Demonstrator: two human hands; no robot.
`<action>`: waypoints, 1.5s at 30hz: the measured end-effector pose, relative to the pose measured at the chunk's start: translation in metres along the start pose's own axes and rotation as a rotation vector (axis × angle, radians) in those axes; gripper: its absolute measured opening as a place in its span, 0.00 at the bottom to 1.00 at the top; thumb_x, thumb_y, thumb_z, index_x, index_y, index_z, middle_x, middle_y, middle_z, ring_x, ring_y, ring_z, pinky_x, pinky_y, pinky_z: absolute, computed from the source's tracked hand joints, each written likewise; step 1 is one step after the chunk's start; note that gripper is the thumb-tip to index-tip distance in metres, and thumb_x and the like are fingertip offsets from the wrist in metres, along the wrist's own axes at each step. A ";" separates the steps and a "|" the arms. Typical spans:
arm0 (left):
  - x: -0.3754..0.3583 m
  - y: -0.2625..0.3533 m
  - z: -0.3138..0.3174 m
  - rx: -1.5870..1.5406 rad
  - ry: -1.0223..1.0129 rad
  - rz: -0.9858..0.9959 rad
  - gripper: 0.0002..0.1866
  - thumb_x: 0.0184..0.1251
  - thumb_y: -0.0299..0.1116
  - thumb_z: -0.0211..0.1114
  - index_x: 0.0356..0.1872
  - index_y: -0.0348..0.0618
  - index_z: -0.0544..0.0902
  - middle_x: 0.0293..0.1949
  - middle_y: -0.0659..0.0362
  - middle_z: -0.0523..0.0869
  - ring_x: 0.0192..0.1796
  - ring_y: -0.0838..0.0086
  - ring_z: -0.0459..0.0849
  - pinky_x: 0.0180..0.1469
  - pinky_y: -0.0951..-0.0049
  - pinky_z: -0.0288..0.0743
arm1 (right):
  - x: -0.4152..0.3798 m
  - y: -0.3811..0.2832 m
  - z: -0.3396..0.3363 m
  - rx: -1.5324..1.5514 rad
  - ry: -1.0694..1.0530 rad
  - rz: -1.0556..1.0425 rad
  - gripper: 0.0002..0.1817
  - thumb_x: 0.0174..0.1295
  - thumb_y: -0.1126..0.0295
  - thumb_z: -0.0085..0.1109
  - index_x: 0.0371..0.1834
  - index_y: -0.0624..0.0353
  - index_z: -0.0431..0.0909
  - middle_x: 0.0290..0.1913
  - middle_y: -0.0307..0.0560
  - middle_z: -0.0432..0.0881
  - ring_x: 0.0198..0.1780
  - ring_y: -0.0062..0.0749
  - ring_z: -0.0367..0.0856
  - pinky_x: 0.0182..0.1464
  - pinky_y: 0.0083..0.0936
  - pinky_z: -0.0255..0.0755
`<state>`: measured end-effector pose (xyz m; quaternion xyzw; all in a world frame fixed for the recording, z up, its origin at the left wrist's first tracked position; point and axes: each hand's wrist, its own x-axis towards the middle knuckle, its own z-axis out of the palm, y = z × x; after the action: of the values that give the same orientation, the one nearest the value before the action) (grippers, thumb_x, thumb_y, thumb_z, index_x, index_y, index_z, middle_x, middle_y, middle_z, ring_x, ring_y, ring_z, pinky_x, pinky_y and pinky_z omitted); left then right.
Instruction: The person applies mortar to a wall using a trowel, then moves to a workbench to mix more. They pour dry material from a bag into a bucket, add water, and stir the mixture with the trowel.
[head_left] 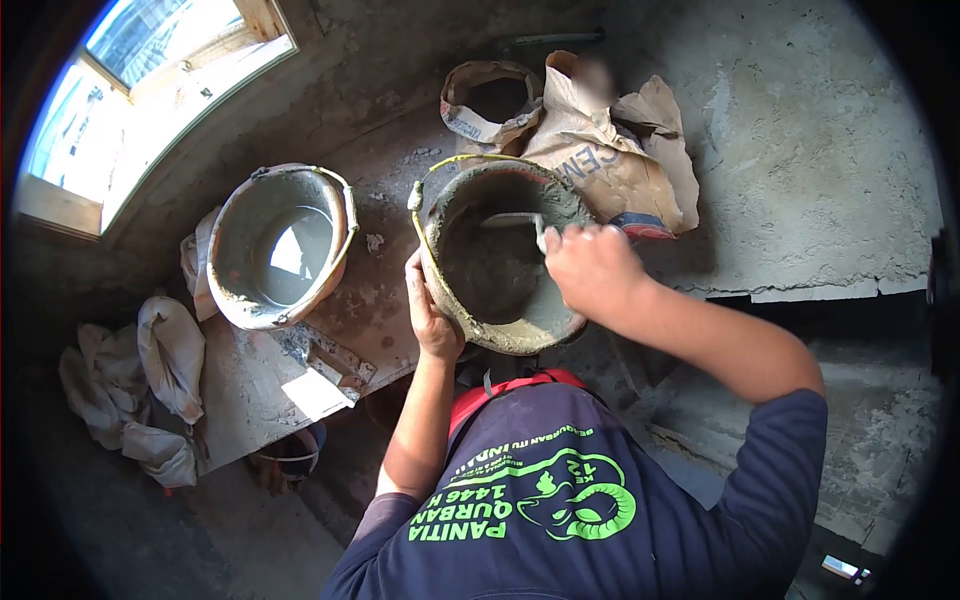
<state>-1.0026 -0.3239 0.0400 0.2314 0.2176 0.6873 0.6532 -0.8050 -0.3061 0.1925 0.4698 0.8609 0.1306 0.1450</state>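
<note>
A mortar-crusted bucket (445, 270) stands in front of me, with wet grey cement mix inside. My left hand (432, 318) is spread against the bucket's outer left side and steadies it. My right hand (592, 268) is closed round the handle of a trowel (520, 218) over the bucket's right rim. The trowel's bent metal shank reaches into the bucket; its blade is hard to make out against the mix. A yellow-covered bail handle (425, 200) lies along the rim.
Left of it, a second bucket (222, 270) holds greyish water. Behind are a torn cement bag (610, 165) and a rolled-down paper bag (465, 120). Pale sacks (170, 350) and a flat metal tool (335, 360) lie at the left. A window (150, 100) opens upper left.
</note>
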 end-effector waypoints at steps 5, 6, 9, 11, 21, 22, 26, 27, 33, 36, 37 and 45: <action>0.005 -0.013 0.001 0.153 0.108 0.059 0.22 0.88 0.45 0.39 0.69 0.42 0.64 0.67 0.53 0.73 0.68 0.67 0.73 0.73 0.62 0.65 | 0.007 0.015 0.036 0.135 -0.179 -0.164 0.06 0.55 0.68 0.65 0.31 0.58 0.88 0.33 0.50 0.89 0.38 0.42 0.91 0.41 0.39 0.85; 0.003 -0.016 -0.004 0.152 0.114 0.054 0.22 0.88 0.45 0.39 0.69 0.42 0.64 0.67 0.53 0.73 0.68 0.67 0.73 0.73 0.62 0.65 | 0.008 0.018 0.034 0.137 -0.185 -0.167 0.06 0.55 0.68 0.65 0.31 0.58 0.88 0.33 0.50 0.89 0.38 0.42 0.91 0.41 0.39 0.85; -0.008 -0.021 -0.006 0.217 0.163 0.082 0.22 0.87 0.47 0.42 0.69 0.44 0.63 0.67 0.53 0.74 0.68 0.66 0.74 0.72 0.61 0.67 | 0.012 0.041 0.022 0.362 -0.423 -0.036 0.11 0.48 0.68 0.68 0.33 0.62 0.88 0.36 0.60 0.88 0.41 0.49 0.90 0.43 0.42 0.84; -0.014 -0.020 0.000 0.229 0.169 0.075 0.23 0.87 0.47 0.42 0.69 0.43 0.64 0.67 0.53 0.74 0.68 0.66 0.74 0.72 0.61 0.67 | 0.013 0.054 0.020 0.422 -0.476 -0.013 0.11 0.49 0.67 0.67 0.32 0.64 0.87 0.36 0.62 0.88 0.41 0.51 0.90 0.43 0.43 0.83; -0.016 -0.014 -0.010 0.198 0.096 0.009 0.22 0.85 0.45 0.46 0.69 0.43 0.63 0.66 0.54 0.74 0.67 0.68 0.74 0.71 0.64 0.67 | -0.024 0.044 0.080 1.464 -0.653 0.427 0.14 0.69 0.62 0.63 0.40 0.63 0.90 0.23 0.44 0.86 0.14 0.16 0.69 0.17 0.18 0.63; -0.016 -0.015 -0.011 0.212 0.091 -0.009 0.22 0.85 0.45 0.46 0.69 0.43 0.63 0.66 0.54 0.74 0.67 0.68 0.74 0.71 0.64 0.68 | -0.028 0.041 0.080 1.465 -0.655 0.427 0.14 0.69 0.62 0.63 0.40 0.63 0.90 0.23 0.44 0.86 0.14 0.16 0.69 0.17 0.18 0.63; -0.015 -0.016 -0.004 0.208 0.079 -0.030 0.22 0.85 0.46 0.46 0.69 0.43 0.63 0.64 0.54 0.75 0.66 0.69 0.75 0.70 0.64 0.68 | -0.046 0.033 0.076 1.740 -0.750 0.790 0.18 0.72 0.60 0.61 0.45 0.69 0.86 0.25 0.49 0.86 0.13 0.16 0.68 0.13 0.17 0.58; -0.015 -0.014 -0.002 0.224 0.081 -0.027 0.22 0.86 0.46 0.46 0.69 0.43 0.63 0.64 0.54 0.75 0.65 0.69 0.75 0.70 0.64 0.69 | -0.050 0.032 0.068 1.789 -0.734 0.839 0.19 0.72 0.60 0.61 0.46 0.69 0.86 0.26 0.50 0.86 0.13 0.16 0.67 0.13 0.16 0.57; -0.015 -0.013 -0.003 0.233 0.090 -0.018 0.20 0.86 0.43 0.45 0.68 0.43 0.64 0.62 0.55 0.76 0.65 0.70 0.76 0.70 0.65 0.69 | -0.059 0.037 0.040 0.868 -0.129 0.358 0.17 0.69 0.62 0.59 0.57 0.54 0.84 0.33 0.54 0.88 0.39 0.48 0.90 0.39 0.42 0.81; -0.014 -0.020 -0.014 0.383 0.052 0.036 0.20 0.86 0.42 0.45 0.69 0.42 0.64 0.62 0.55 0.77 0.64 0.70 0.75 0.70 0.65 0.68 | -0.030 0.014 0.018 0.469 -0.219 0.357 0.19 0.69 0.59 0.59 0.57 0.58 0.82 0.35 0.52 0.87 0.37 0.48 0.89 0.39 0.41 0.81; -0.015 -0.021 -0.010 0.357 0.055 0.031 0.20 0.86 0.40 0.46 0.69 0.41 0.65 0.62 0.56 0.77 0.63 0.72 0.75 0.69 0.67 0.68 | -0.022 0.002 0.035 0.369 -0.174 0.296 0.20 0.69 0.56 0.59 0.56 0.56 0.80 0.35 0.51 0.87 0.35 0.47 0.89 0.38 0.45 0.82; -0.014 -0.021 0.020 0.331 0.084 0.037 0.17 0.85 0.34 0.50 0.67 0.40 0.68 0.59 0.58 0.77 0.61 0.77 0.75 0.66 0.72 0.68 | -0.054 -0.018 0.008 0.228 0.010 -0.175 0.15 0.58 0.67 0.56 0.41 0.66 0.83 0.27 0.55 0.85 0.28 0.40 0.87 0.27 0.32 0.80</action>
<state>-0.9732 -0.3365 0.0430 0.3109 0.3504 0.6630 0.5840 -0.7881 -0.3605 0.1860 0.4055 0.9086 0.0211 0.0972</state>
